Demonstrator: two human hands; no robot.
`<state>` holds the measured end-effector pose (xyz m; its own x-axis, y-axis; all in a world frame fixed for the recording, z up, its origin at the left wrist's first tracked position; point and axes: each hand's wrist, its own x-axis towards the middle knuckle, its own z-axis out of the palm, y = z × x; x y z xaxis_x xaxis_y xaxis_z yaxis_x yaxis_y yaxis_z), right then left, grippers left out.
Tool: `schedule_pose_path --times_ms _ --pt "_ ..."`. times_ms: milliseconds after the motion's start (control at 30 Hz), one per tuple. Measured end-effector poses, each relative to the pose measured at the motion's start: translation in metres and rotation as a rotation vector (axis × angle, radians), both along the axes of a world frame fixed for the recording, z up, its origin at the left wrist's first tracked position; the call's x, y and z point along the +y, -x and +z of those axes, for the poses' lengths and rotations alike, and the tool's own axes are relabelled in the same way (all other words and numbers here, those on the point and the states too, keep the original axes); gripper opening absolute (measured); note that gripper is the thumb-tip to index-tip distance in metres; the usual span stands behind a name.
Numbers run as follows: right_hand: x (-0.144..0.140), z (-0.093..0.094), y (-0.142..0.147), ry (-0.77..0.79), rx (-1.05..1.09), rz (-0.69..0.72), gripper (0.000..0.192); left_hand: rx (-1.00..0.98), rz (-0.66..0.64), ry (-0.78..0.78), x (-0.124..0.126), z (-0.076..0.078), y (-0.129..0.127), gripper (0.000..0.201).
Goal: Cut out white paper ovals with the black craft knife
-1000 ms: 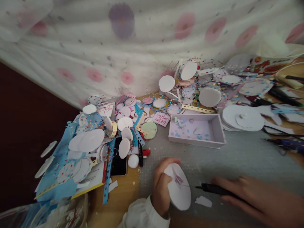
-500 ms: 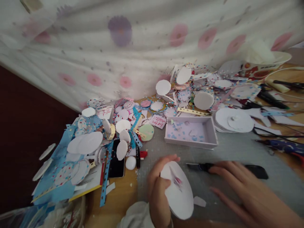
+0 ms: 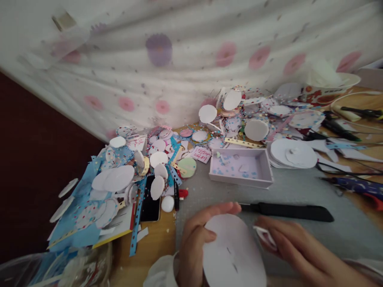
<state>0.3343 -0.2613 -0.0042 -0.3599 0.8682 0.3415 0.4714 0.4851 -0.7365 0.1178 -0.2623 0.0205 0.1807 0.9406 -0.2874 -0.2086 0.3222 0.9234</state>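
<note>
My left hand (image 3: pixel 199 235) grips the edge of a round white paper disc (image 3: pixel 231 249), thumb on its face and fingers behind. Two short dark slits show near the disc's middle. A small folded white piece (image 3: pixel 265 237), pinkish inside, is pinched in my right hand (image 3: pixel 295 243), just right of the disc and apart from it. Behind both hands a black-handled craft knife (image 3: pixel 295 211) lies on the grey cutting mat (image 3: pixel 194 203), its blade end partly behind my left fingertips.
A shallow white box (image 3: pixel 239 181) with paper scraps stands behind the knife. White discs (image 3: pixel 295 153) are stacked to its right, near a blue glue gun (image 3: pixel 350 184). Paper decorations (image 3: pixel 119 178) crowd the left, beside a phone (image 3: pixel 150 207) and a black marker (image 3: pixel 176 195).
My right hand has left the knife and now pinches the small white piece. The disc has turned flatter towards me, and the pink seen at its slit no longer shows.
</note>
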Motion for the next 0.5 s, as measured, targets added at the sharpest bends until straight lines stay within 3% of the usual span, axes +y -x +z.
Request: schedule_pose_path --times_ms 167,333,400,500 --pt "0.034 0.0 -0.012 0.129 0.032 -0.01 0.031 -0.119 0.182 0.023 0.005 0.0 0.024 0.048" --pt "0.079 -0.022 -0.023 0.058 -0.124 -0.063 0.037 -0.053 0.44 0.045 0.008 0.006 0.064 0.047" --pt "0.093 -0.032 -0.027 0.022 -0.138 -0.088 0.041 0.049 0.59 -0.004 0.01 0.014 0.084 0.046" --pt "0.104 -0.035 -0.031 -0.017 -0.153 -0.119 0.037 0.492 0.747 -0.255 0.018 0.031 0.121 0.044"
